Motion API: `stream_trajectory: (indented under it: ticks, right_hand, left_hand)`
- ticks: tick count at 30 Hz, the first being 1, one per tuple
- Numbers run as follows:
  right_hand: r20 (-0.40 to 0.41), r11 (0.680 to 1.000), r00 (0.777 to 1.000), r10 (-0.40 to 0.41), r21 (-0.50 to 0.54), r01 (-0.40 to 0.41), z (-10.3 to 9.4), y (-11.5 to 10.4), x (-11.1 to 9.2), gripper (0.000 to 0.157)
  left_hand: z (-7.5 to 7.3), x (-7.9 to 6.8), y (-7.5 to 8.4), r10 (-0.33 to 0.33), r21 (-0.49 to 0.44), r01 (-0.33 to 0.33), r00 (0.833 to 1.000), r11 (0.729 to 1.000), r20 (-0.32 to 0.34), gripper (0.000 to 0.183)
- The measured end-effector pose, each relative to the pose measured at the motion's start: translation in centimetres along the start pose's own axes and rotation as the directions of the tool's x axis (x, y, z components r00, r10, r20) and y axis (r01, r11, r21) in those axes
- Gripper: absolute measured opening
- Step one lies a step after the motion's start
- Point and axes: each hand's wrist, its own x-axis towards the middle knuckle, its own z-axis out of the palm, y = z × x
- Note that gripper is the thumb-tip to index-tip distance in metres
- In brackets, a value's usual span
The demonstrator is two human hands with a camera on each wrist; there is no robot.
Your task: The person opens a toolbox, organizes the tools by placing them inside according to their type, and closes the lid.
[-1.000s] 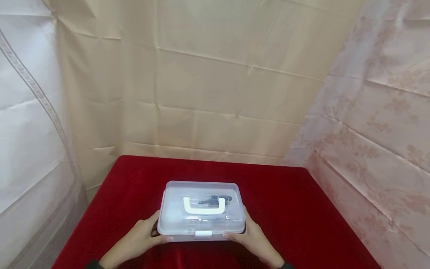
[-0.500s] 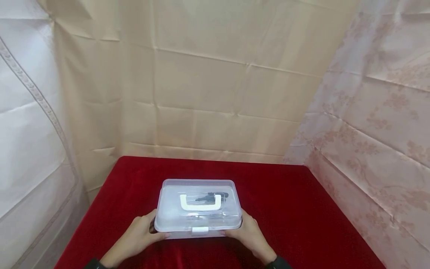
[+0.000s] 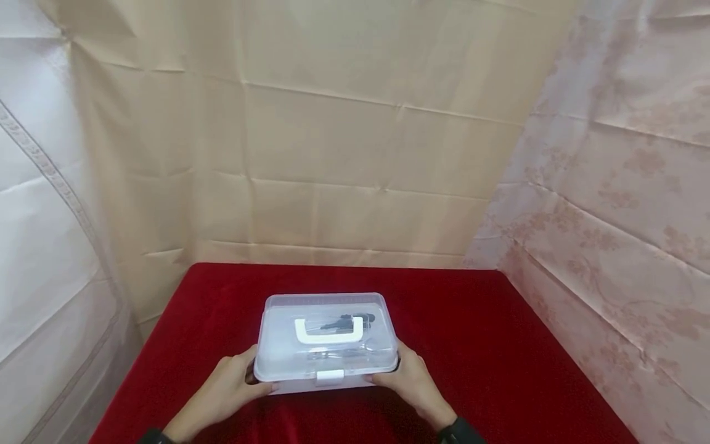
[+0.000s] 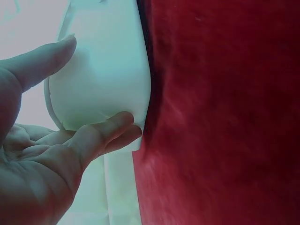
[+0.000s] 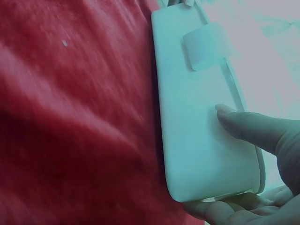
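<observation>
A clear plastic storage box (image 3: 310, 359) with a white carrying handle (image 3: 330, 338) and a white front latch (image 3: 330, 377) stands on the red cloth. Its lid is down, and dark-handled tools (image 3: 346, 322) show through it. My left hand (image 3: 224, 387) grips the left end, thumb on the front wall and fingers along the side. The right end is gripped by my right hand (image 3: 412, 383) in the same way. In the right wrist view the thumb (image 5: 248, 129) lies on the front wall, while the other fingers curl at the end wall. Both palms are partly hidden in the head view.
A red velvety cloth (image 3: 477, 345) covers the table. Beige sheeting (image 3: 355, 142) hangs behind it. White fabric (image 3: 44, 246) closes off the left, and floral fabric (image 3: 621, 203) the right.
The box and both hands have shifted slightly left and up in the head view, while the backdrop has also drifted left. Both hands keep their grip.
</observation>
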Motion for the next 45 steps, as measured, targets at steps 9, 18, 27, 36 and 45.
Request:
stream_trajectory:
  ticks: [9, 18, 27, 36, 45]
  right_hand:
    - [-0.048, 0.996, 0.996, 0.076, 0.044, -0.074, -4.4, 0.7, 2.2, 0.091]
    - [-0.032, 0.998, 0.998, 0.063, -0.019, -0.063, -11.2, 4.8, 4.7, 0.097]
    - [-0.057, 0.991, 0.990, 0.130, 0.042, -0.128, -16.6, 9.7, 4.7, 0.100]
    - [-0.056, 0.989, 0.990, 0.132, 0.080, -0.127, -19.0, 12.5, 4.1, 0.097]
    - [-0.025, 0.978, 0.985, 0.171, 0.123, -0.167, -18.5, 13.6, 3.0, 0.094]
  left_hand:
    - [1.4, 4.3, 2.0, 0.081, -0.050, -0.079, 0.996, 0.996, 0.040, 0.070]
    - [5.3, 10.3, 5.1, 0.135, -0.089, -0.128, 0.988, 0.988, 0.075, 0.059]
    - [11.3, 15.7, 7.4, 0.188, -0.076, -0.185, 0.981, 0.980, 0.039, 0.050]
    - [14.8, 17.1, 9.2, 0.163, -0.127, -0.163, 0.987, 0.978, -0.007, 0.048]
    - [16.3, 16.2, 8.7, 0.124, -0.122, -0.127, 0.992, 0.984, -0.026, 0.049]
